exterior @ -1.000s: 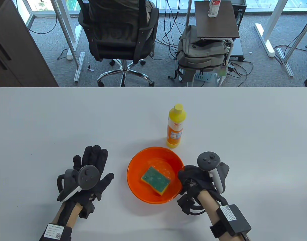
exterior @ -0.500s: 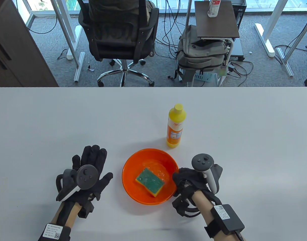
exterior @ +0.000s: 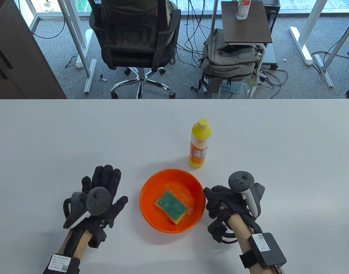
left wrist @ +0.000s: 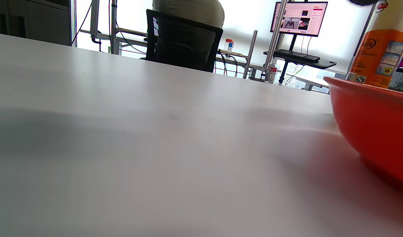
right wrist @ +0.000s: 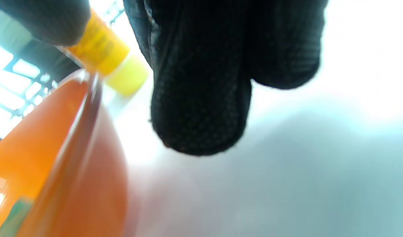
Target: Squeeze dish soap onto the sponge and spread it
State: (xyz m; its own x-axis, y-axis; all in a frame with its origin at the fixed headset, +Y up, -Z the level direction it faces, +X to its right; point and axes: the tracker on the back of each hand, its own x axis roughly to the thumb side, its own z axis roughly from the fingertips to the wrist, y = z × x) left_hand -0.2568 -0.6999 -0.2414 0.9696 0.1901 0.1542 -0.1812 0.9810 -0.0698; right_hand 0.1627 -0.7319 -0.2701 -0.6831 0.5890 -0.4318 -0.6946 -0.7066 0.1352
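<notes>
An orange bowl (exterior: pixel 151 217) stands on the white table near the front. A green-topped sponge (exterior: pixel 171 206) with a yellow underside lies in it. The yellow dish soap bottle (exterior: pixel 200 142) stands upright with its cap on, just behind the bowl. My left hand (exterior: pixel 114 185) rests flat on the table left of the bowl, fingers spread, holding nothing. My right hand (exterior: pixel 210 197) sits loosely curled right beside the bowl's right rim, empty. The right wrist view shows its fingers (right wrist: pixel 201 98) hanging a little apart from the bowl (right wrist: pixel 40 158), with the bottle (right wrist: pixel 102 49) behind. The left wrist view shows the bowl's wall (left wrist: pixel 372 118) and the bottle (left wrist: pixel 375 56).
The table's far edge (exterior: pixel 174 99) runs across the middle of the table view. Beyond it, on the floor, stand an office chair (exterior: pixel 134 37), a backpack (exterior: pixel 228 60) and a small side table (exterior: pixel 246 22).
The bowl slid a little left with my right hand at its rim. Since then my right hand has drawn back to the right, off the rim. The left hand has barely moved.
</notes>
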